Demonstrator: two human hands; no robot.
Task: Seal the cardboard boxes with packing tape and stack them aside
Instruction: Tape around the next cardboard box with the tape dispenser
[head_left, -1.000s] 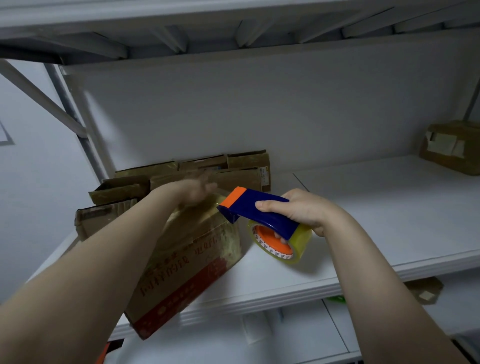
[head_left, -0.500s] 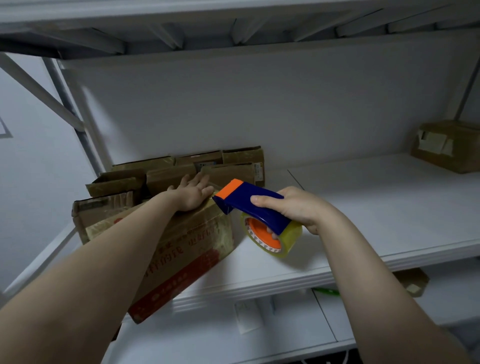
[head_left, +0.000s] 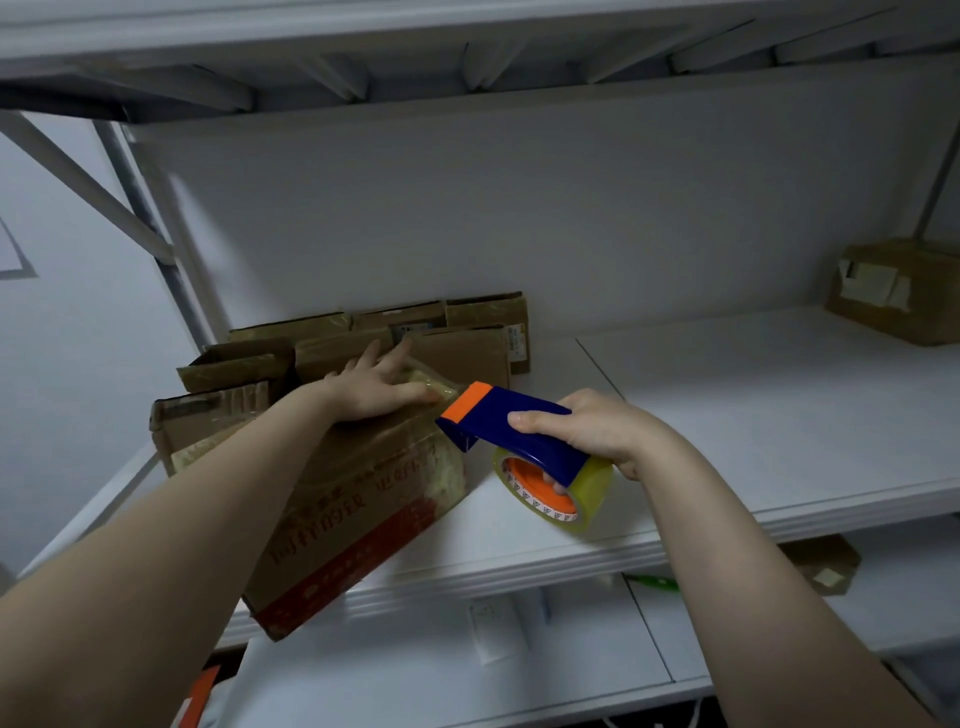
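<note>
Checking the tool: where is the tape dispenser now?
Head view, centre-right: the tape dispenser is in the right hand, above the shelf, beside the printed box.

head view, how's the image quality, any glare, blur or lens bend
Head view: dim, bluish light, darkest at top left. Head view: the shelf edge and frame bow, a wide-angle effect. Head view: faint sheen on the taped box by the left hand; the tape dispenser looks fairly sharp, the far right box soft.
</note>
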